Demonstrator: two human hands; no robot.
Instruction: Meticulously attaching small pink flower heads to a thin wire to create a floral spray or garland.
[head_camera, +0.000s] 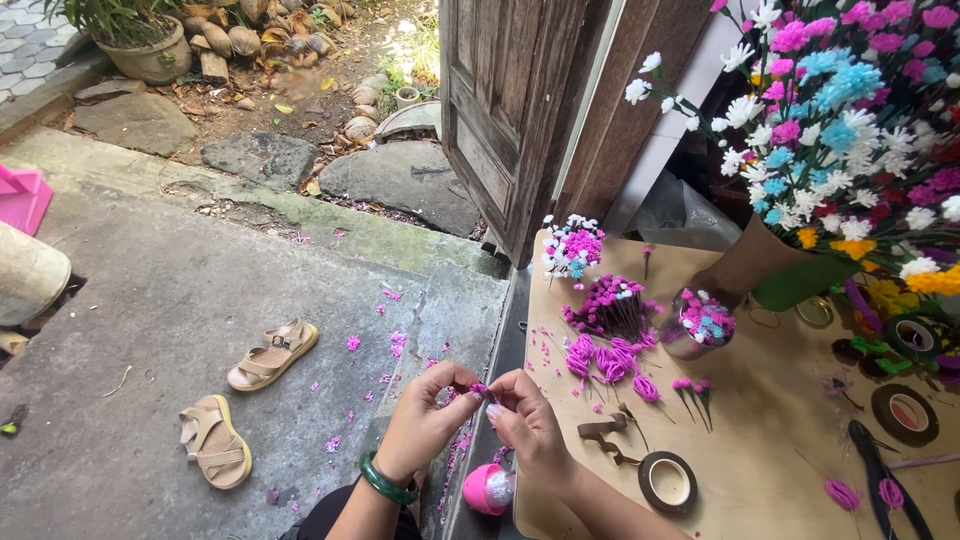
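A grey concrete floor (150, 300) fills the left, with a pair of tan sandals (245, 395) lying on it and purple scraps scattered near them. A dark wooden door (500, 110) stands far, in the middle. To the right lies a light wooden board (760, 440), and at its far right rises a big bouquet of pink, white and blue paper flowers (850, 120). Smaller bunches of purple flowers (605, 305) sit in the middle of the board, and a roll of tape (668, 482) lies near me. My left hand (425, 420), a green bangle (385, 482) on its wrist, and my right hand (525, 425) meet just left of the board, fingertips pinched together on a tiny purple flower piece (480, 390).
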